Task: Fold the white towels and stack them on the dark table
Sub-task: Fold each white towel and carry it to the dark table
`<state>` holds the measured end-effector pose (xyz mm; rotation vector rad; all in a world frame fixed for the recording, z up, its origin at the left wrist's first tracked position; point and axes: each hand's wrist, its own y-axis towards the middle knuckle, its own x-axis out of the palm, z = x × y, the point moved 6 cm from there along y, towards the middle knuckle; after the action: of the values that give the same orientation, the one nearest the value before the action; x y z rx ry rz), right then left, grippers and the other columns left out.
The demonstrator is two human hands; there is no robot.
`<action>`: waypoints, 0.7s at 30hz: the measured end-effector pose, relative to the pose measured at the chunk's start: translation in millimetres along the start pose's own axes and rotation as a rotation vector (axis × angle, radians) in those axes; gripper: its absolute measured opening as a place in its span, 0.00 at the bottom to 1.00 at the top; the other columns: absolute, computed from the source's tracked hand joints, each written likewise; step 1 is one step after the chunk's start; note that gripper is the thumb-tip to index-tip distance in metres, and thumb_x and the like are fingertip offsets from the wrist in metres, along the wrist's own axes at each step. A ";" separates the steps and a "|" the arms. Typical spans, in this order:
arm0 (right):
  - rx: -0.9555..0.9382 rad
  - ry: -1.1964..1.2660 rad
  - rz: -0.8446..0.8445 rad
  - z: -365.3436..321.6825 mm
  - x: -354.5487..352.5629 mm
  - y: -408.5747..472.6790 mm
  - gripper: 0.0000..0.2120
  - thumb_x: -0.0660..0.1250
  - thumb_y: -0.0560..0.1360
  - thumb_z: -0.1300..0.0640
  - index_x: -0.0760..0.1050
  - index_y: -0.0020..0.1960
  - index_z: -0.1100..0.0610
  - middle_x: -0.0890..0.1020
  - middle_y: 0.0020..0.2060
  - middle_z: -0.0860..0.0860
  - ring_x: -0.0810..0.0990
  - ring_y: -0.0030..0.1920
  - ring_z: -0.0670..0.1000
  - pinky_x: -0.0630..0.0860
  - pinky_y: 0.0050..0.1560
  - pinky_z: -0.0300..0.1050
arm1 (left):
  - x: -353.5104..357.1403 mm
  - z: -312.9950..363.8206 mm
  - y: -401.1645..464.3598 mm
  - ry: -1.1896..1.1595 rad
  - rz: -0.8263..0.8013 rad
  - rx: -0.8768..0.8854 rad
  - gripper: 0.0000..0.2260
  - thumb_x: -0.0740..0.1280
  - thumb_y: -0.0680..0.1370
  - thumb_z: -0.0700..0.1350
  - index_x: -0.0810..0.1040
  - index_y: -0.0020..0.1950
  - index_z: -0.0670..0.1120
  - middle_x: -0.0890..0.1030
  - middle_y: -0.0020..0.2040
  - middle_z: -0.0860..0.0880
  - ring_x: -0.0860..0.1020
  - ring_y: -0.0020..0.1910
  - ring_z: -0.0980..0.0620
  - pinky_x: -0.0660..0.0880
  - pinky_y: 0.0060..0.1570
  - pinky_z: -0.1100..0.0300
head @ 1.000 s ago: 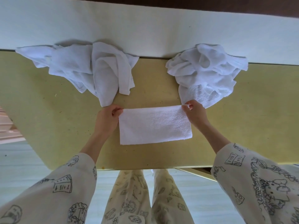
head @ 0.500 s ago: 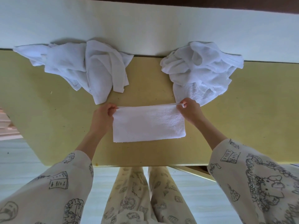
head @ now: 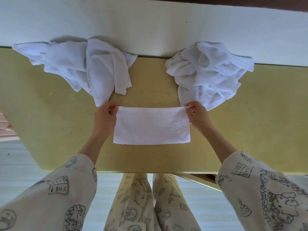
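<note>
A white towel (head: 152, 126), folded into a flat rectangle, lies in the middle of the yellowish table (head: 50, 114). My left hand (head: 105, 116) pinches its far left corner, and my right hand (head: 197, 116) pinches its far right corner. Two crumpled heaps of white towels sit at the table's far edge: a left heap (head: 83, 67) and a right heap (head: 210, 72). The right heap's near edge reaches almost to my right hand.
A pale wall (head: 150, 27) rises directly behind the table's far edge, with a dark strip (head: 250, 2) along the top. The table's near edge (head: 150, 171) runs just in front of my legs. Pale floor shows on the left.
Both hands keep pinching the towel's far corners. The far edge looks pulled straighter, and the towel lies squarer on the table.
</note>
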<state>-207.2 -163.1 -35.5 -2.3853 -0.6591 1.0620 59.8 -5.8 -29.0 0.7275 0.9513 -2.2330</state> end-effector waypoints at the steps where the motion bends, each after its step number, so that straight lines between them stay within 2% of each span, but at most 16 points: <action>1: -0.001 0.025 0.013 0.8 -0.6 0.0 0.08 0.57 0.78 0.62 0.70 0.55 0.58 0.77 0.49 0.52 0.74 0.40 0.51 0.71 0.40 0.39 | -0.2 0.3 -0.5 -0.003 0.002 0.002 0.09 0.61 0.79 0.41 0.76 0.56 0.41 0.79 0.52 0.45 0.72 0.47 0.53 0.67 0.47 0.61; 5: 0.007 0.081 0.061 4.6 -1.9 -0.8 0.03 0.61 0.77 0.60 0.68 0.50 0.56 0.77 0.45 0.51 0.72 0.35 0.47 0.68 0.35 0.35 | 0.0 -1.1 -3.1 0.010 0.014 0.017 0.08 0.61 0.78 0.41 0.77 0.54 0.42 0.79 0.50 0.45 0.73 0.46 0.52 0.67 0.46 0.61; 9: 0.004 0.121 0.114 5.5 -2.6 -2.1 0.02 0.63 0.77 0.60 0.71 0.49 0.56 0.77 0.43 0.50 0.75 0.40 0.51 0.70 0.36 0.36 | -0.2 -2.2 -4.6 -0.011 0.033 0.026 0.08 0.61 0.78 0.41 0.77 0.54 0.42 0.78 0.51 0.43 0.73 0.46 0.52 0.67 0.46 0.61; 13: -0.008 0.149 0.184 2.6 -1.7 -4.8 0.05 0.64 0.76 0.59 0.75 0.51 0.58 0.79 0.43 0.51 0.75 0.40 0.48 0.68 0.36 0.31 | 0.3 7.2 -12.6 0.108 0.143 0.093 0.12 0.61 0.78 0.42 0.71 0.60 0.41 0.73 0.56 0.40 0.72 0.49 0.46 0.69 0.49 0.57; 15: -0.006 0.166 0.215 1.4 -1.7 -7.4 0.08 0.64 0.77 0.57 0.76 0.54 0.57 0.79 0.42 0.50 0.75 0.37 0.44 0.68 0.33 0.26 | 5.3 18.5 -24.7 0.285 0.213 0.229 0.13 0.62 0.77 0.40 0.70 0.61 0.39 0.72 0.57 0.38 0.72 0.53 0.40 0.69 0.51 0.50; 17: -0.016 0.169 0.238 1.3 -0.6 -10.6 0.10 0.63 0.77 0.57 0.76 0.56 0.57 0.78 0.41 0.49 0.74 0.36 0.41 0.68 0.32 0.22 | 21.8 29.7 -42.3 0.430 0.210 0.414 0.11 0.62 0.76 0.39 0.71 0.58 0.40 0.74 0.56 0.37 0.73 0.53 0.37 0.70 0.50 0.45; 19: -0.025 0.188 0.257 0.0 -1.2 -12.2 0.11 0.63 0.77 0.58 0.77 0.57 0.57 0.78 0.42 0.49 0.74 0.37 0.40 0.68 0.34 0.21 | 46.6 37.0 -61.1 0.500 0.124 0.598 0.10 0.60 0.76 0.40 0.71 0.57 0.42 0.74 0.58 0.39 0.73 0.57 0.37 0.71 0.53 0.43; 21: -0.039 0.188 0.262 -2.7 -4.6 -13.0 0.11 0.62 0.78 0.59 0.77 0.58 0.57 0.79 0.43 0.48 0.75 0.40 0.42 0.70 0.37 0.22 | 70.2 37.8 -76.5 0.553 0.028 0.701 0.12 0.56 0.78 0.44 0.70 0.60 0.43 0.73 0.64 0.40 0.69 0.64 0.39 0.68 0.61 0.42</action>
<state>-211.0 -156.0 -24.0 -2.6174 -0.3096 0.9148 -50.1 -13.1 -20.4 1.7167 0.3393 -2.3826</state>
